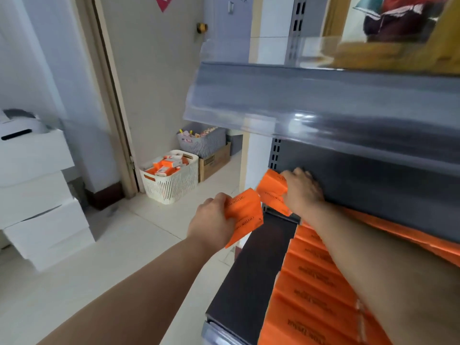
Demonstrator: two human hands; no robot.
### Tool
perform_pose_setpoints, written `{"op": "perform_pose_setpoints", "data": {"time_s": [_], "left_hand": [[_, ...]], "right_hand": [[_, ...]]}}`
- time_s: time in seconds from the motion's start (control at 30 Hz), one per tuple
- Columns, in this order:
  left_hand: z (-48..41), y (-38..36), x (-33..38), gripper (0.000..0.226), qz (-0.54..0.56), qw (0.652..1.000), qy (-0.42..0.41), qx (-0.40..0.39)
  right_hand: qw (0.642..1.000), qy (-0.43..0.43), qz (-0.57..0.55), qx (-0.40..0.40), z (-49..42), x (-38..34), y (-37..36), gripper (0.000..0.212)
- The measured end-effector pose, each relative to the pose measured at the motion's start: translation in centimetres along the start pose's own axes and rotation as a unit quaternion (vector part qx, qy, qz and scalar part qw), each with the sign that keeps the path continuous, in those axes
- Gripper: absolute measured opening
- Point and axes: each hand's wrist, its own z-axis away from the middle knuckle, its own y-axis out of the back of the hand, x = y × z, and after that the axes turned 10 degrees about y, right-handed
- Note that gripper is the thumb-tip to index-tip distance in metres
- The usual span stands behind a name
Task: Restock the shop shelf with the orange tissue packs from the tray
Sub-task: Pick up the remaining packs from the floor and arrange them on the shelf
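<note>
Dark grey metal shop shelf [249, 270]: row of orange plastic-wrapped tissue packs [313, 277] stocked, 5 o'clock. Right hand [302, 190] grasps end pack [270, 185], 4 o'clock. Left hand [211, 220] clutches spare pack [245, 215], 6 o'clock, off shelf. White slatted plastic basket [174, 188], 9 o'clock, holds more orange stock. Restock judged partway.

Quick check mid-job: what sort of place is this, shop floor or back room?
Likely a small shop, or a room set up as one: grey metal shelving with a clear price-strip edge, a row of orange tissue packs on it, and a white basket of boxed goods on the floor.
</note>
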Motion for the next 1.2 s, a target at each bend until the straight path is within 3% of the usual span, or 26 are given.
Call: {"op": "perform_pose_setpoints", "data": {"time_s": [0.17,0.37,0.47,0.57,0.67,0.8,0.93,1.07,1.2], "left_hand": [[-1.3,-2.0,1.4,0.040,-0.002,1.000,-0.013,-0.005],[-1.6,-3.6,2.4,0.042,-0.010,0.999,-0.033,-0.025],[-1.8,-3.9,2.9,0.049,-0.026,0.998,-0.042,-0.031],[-2.6,-4.2,4.3,0.054,-0.019,0.997,-0.055,-0.046],[-3.1,-5.1,6.2,0.058,0.004,0.996,-0.073,-0.057],[-2.8,-6.5,7.9,0.060,0.031,0.999,-0.007,-0.037],[-1.7,-7.1,8.4,0.052,0.089,0.992,0.028,-0.079],[-1.2,-6.5,8.3,0.060,0.146,0.981,0.056,-0.114],[-1.0,-6.6,8.5,0.055,0.152,0.978,0.057,-0.131]], "right_hand": [[0.998,0.029,0.031,-0.044,0.2,1.1,-0.6,0.043],[0.995,0.006,0.083,-0.052,0.7,1.8,-0.4,0.032],[0.996,-0.021,0.004,-0.082,1.1,2.6,0.1,0.025],[0.988,-0.027,-0.132,-0.076,1.3,3.2,0.4,0.033],[0.990,-0.040,-0.132,-0.032,2.2,3.9,1.7,0.027],[0.996,-0.049,-0.068,-0.034,4.4,4.5,2.5,0.031],[0.991,-0.070,-0.031,-0.109,6.0,4.4,1.1,0.034],[0.996,-0.053,0.004,-0.072,6.7,4.8,0.4,0.041],[0.997,-0.047,-0.011,-0.065,7.1,5.0,0.6,0.049]]}}
